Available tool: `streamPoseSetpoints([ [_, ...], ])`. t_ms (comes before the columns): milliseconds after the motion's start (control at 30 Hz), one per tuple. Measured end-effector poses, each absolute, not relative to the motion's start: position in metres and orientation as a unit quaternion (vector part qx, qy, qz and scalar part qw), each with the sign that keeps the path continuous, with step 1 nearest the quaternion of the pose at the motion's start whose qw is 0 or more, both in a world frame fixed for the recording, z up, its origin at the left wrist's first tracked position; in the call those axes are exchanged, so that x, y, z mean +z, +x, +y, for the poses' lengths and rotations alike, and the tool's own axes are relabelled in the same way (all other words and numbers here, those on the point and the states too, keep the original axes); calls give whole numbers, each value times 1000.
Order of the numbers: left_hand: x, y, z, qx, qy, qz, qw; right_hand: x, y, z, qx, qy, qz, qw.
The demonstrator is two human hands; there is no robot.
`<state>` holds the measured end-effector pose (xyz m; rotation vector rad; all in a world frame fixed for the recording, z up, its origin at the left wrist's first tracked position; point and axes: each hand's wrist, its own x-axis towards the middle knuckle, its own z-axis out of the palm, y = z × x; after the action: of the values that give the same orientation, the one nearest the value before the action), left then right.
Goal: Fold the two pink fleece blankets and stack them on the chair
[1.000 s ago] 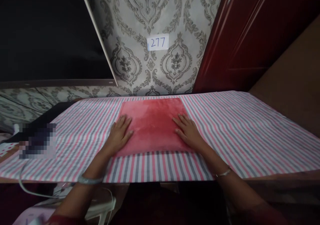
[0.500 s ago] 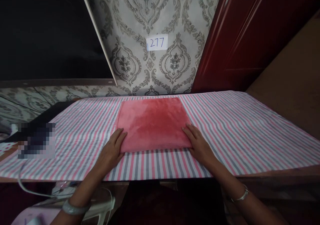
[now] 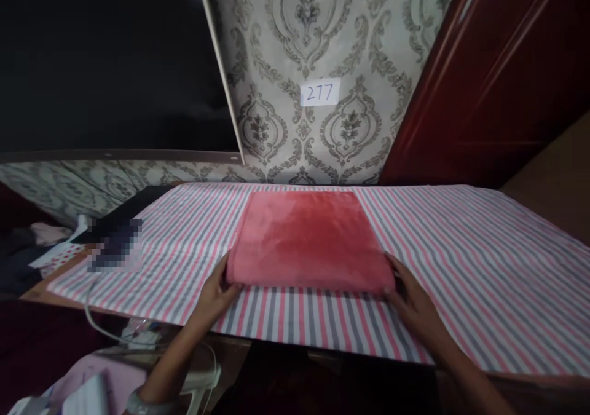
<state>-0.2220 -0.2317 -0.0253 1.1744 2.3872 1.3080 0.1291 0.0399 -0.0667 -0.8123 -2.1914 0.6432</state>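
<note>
The wall [image 3: 350, 46] behind has grey wallpaper with damask ornaments, and a small white paper label [image 3: 319, 92] with "277" is stuck on it. At the left hangs a large dark screen [image 3: 106, 58]. At the right stands a dark red wooden door [image 3: 502, 77]. The room is dim.

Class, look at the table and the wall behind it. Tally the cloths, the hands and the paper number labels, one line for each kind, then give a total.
Cloths: 2, the folded red cloth and the striped cloth under it.
Hands: 2, left hand and right hand, one at each near corner of the red cloth.
Paper number labels: 1, the 277 label.
Total: 5
</note>
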Motion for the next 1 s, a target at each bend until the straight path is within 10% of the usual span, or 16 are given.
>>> streamPoseSetpoints([
  [567, 7, -205, -218, 646, 215, 717, 152, -50, 107, 48, 422, -455, -683, 385],
  [1000, 13, -218, -212, 553, 215, 760, 264, -36, 92, 38, 524, -365, -631, 441],
])
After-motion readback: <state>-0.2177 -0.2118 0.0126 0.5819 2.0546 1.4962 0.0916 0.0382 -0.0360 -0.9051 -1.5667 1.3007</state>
